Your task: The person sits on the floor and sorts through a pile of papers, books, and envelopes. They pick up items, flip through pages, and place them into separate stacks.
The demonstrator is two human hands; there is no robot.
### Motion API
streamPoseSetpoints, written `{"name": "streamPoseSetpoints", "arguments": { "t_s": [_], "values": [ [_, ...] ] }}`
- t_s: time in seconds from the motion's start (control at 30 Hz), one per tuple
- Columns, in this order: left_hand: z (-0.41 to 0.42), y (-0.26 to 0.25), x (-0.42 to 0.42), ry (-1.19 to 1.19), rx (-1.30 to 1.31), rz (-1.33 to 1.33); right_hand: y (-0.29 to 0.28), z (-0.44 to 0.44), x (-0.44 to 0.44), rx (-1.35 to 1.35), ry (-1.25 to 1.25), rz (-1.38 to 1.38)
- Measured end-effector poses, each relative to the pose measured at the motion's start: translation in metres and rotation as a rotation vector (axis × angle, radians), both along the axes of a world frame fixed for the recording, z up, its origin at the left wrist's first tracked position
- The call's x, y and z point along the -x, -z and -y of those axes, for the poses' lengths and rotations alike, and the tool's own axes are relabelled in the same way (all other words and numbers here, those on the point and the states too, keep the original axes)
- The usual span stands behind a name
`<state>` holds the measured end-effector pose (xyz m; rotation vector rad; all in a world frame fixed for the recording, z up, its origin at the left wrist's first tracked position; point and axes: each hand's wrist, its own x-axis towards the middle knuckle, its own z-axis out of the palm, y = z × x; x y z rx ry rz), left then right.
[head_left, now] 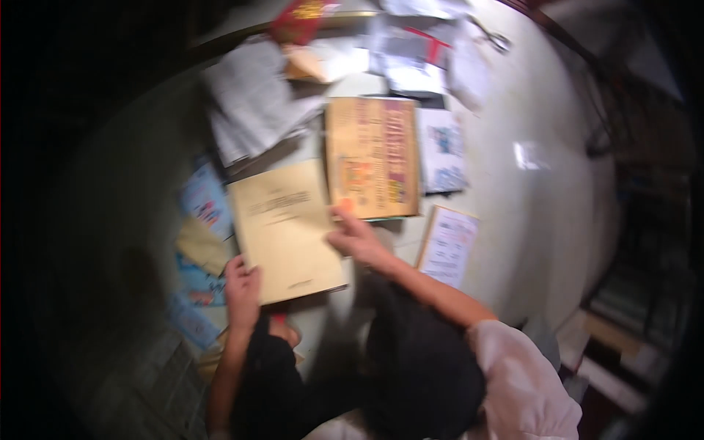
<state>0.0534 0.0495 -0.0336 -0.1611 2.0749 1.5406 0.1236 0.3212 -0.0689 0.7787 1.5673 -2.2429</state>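
Note:
A tan paper-covered booklet (pixel 291 242) with dark print is held above the floor between my two hands. My left hand (pixel 242 283) grips its lower left edge, while my right hand (pixel 355 239) pinches the right edge. Just beyond my right fingers lies a brown printed book (pixel 374 159), apparently on top of other papers. Blue printed booklets (pixel 203 201) and a folded tan paper (pixel 201 245) lie to the left of my left hand. Blur hides the fine detail of the print.
Crumpled grey-white sheets (pixel 253 102) lie at the far left, with a red packet (pixel 302 19) behind them. White printed booklets rest at right, one beside the brown book (pixel 443 148) and one nearer me (pixel 448 245). Scissors (pixel 498 41) lie on the pale floor (pixel 528 220) at far right.

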Motion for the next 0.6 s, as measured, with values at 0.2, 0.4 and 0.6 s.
{"name": "streamPoseSetpoints", "arguments": {
  "t_s": [0.2, 0.4, 0.6],
  "values": [
    [-0.028, -0.057, 0.012, 0.134, 0.046, -0.254, -0.034, 0.003, 0.011, 0.487, 0.039, -0.301],
    [-0.072, -0.084, 0.020, 0.295, -0.024, -0.187, -0.051, -0.012, -0.016, 0.177, 0.097, -0.337],
    [-0.074, -0.097, 0.008, 0.479, 0.077, 0.092, -0.050, -0.166, -0.144, -0.039, 0.374, -0.200]
  ]
}}
